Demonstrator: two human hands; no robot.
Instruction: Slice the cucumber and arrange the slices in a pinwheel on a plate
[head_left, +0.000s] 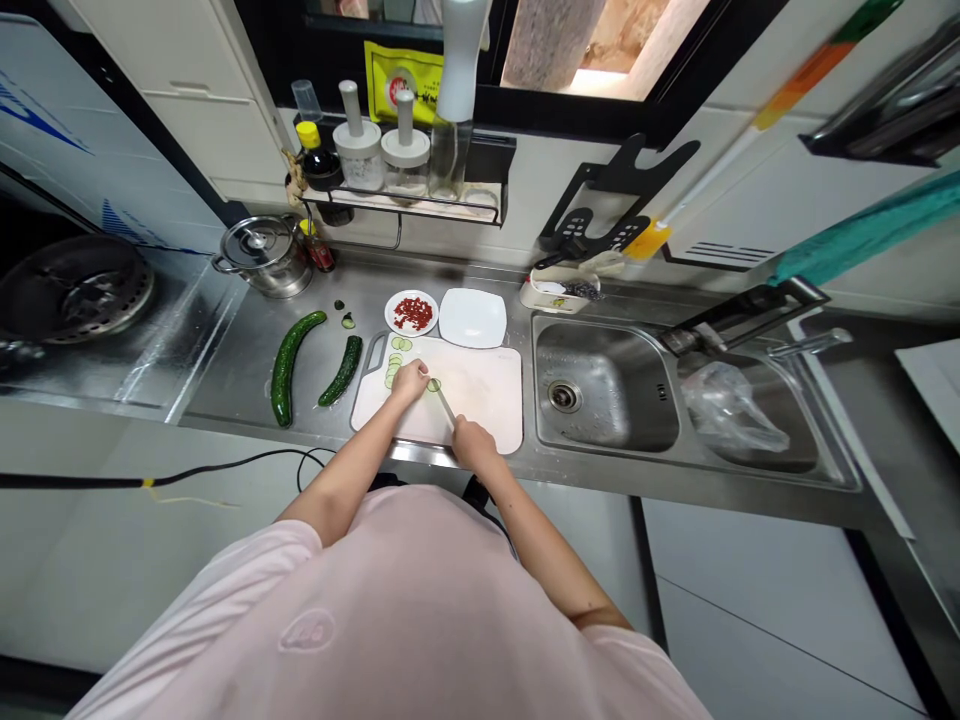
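Observation:
A white cutting board lies on the steel counter. My right hand is closed around the handle of a knife, whose blade points up and left. At the blade's tip lies a cucumber slice. Just left of it, my left hand has its fingers drawn together at the board; what they hold, if anything, is too small to tell. Several cucumber slices rest along the board's left part. Further left on the counter are a long cucumber and a shorter cut piece.
Behind the board stand a plate of chopped red pieces and a white square plate. A steel pot is at the back left. The sink lies to the right, with a plastic bag in its second basin.

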